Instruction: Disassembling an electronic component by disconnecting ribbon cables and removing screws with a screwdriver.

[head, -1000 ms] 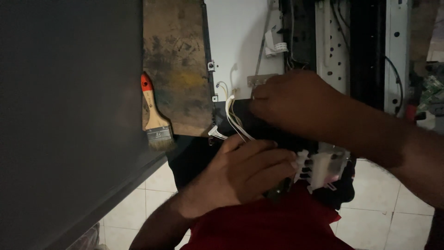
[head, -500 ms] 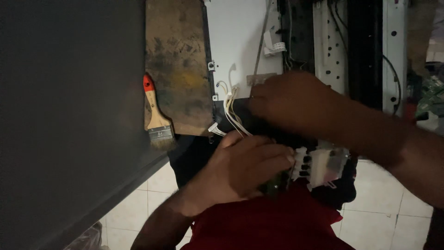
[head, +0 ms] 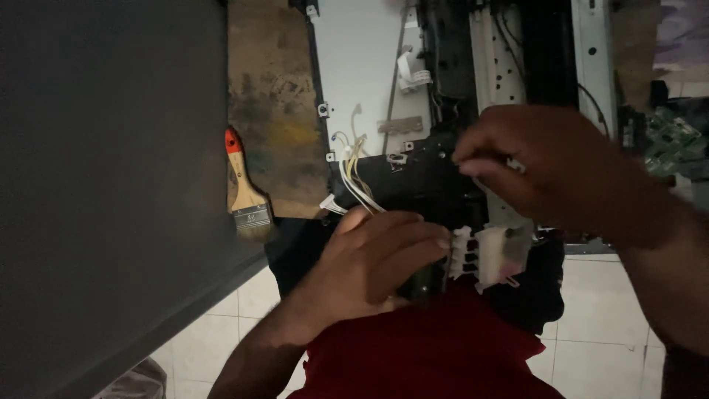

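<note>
A black machine assembly [head: 413, 185] with white and yellow wires [head: 353, 177] lies over my lap, at the edge of an opened white device panel [head: 362, 66]. My left hand [head: 377, 262] wraps around the assembly's lower end, next to a translucent white plastic block [head: 491, 255]. My right hand [head: 546, 166] hovers at the assembly's upper right, fingertips pinched on a small pale piece that I cannot make out.
A paintbrush [head: 245, 193] with a red-tipped wooden handle lies on a worn wooden board [head: 273, 103]. A dark grey surface [head: 103, 185] fills the left. A green circuit board [head: 672, 140] sits at the far right. Red cloth [head: 413, 355] covers my lap above a pale tiled floor [head: 598, 303].
My right hand has shifted right and slightly off the assembly's top, uncovering the wires and black housing. My left hand keeps its grip in the same place.
</note>
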